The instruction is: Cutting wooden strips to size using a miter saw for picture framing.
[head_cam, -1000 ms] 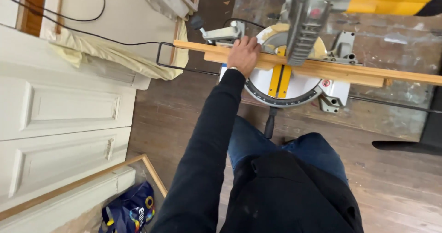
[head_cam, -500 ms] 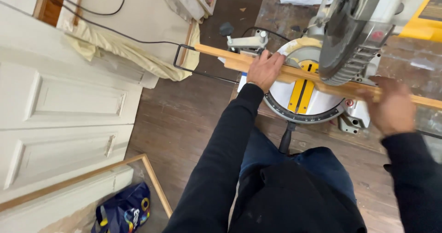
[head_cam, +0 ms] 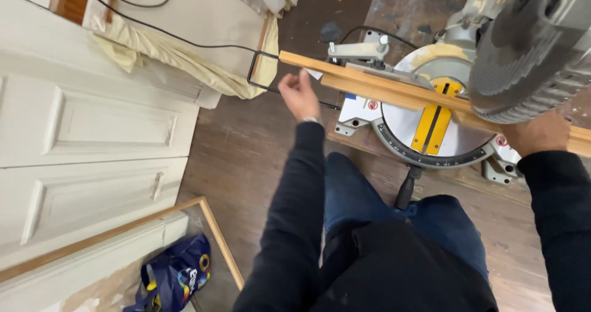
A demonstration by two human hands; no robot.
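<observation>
A long wood strip [head_cam: 394, 90] lies across the saw table [head_cam: 431, 133] in the upper right of the frame, running from the top middle down to the right edge. The left hand [head_cam: 300, 93] is in the upper middle, fingers loosely curled and holding nothing, just below the strip's left end, while the right hand [head_cam: 537, 133] at the right edge seems to press closed on the strip, though the big grey saw head [head_cam: 529, 47] partly hides it. A white door [head_cam: 86, 133] fills the left side, and a blue bag [head_cam: 175, 278] sits at the bottom left.
</observation>
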